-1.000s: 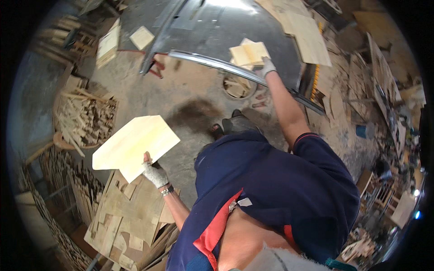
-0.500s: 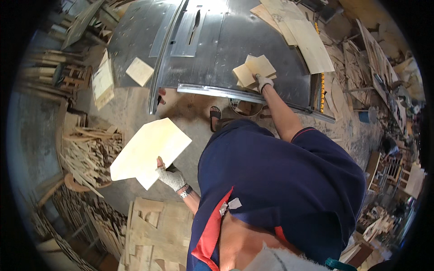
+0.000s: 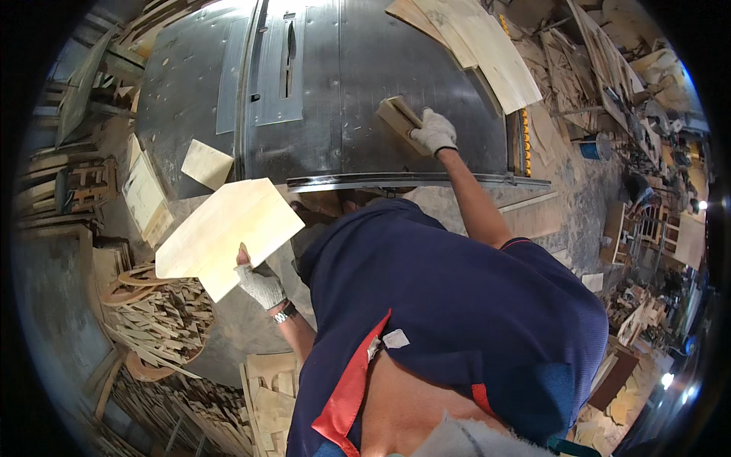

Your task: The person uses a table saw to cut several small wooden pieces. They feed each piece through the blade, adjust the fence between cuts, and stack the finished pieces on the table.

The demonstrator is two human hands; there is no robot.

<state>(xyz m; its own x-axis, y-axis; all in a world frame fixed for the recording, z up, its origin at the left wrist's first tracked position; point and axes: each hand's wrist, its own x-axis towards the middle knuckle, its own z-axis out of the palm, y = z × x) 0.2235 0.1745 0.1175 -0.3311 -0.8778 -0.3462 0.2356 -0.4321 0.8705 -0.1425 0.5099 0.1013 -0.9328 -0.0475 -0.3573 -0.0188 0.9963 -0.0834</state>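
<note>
Left hand is pinching a board; right hand is clasping apparent blocks over metal table, scraps lying at eight o'clock

Woodworking shop. Big metal machine table is filling the upper middle, narrow slot running down its insert plate. Pale wood panels are lying on its upper-right corner. Wood offcuts are sitting heaped at mid-left, thin strips lying piled at lower left. More boards are crowding the upper right.
</note>
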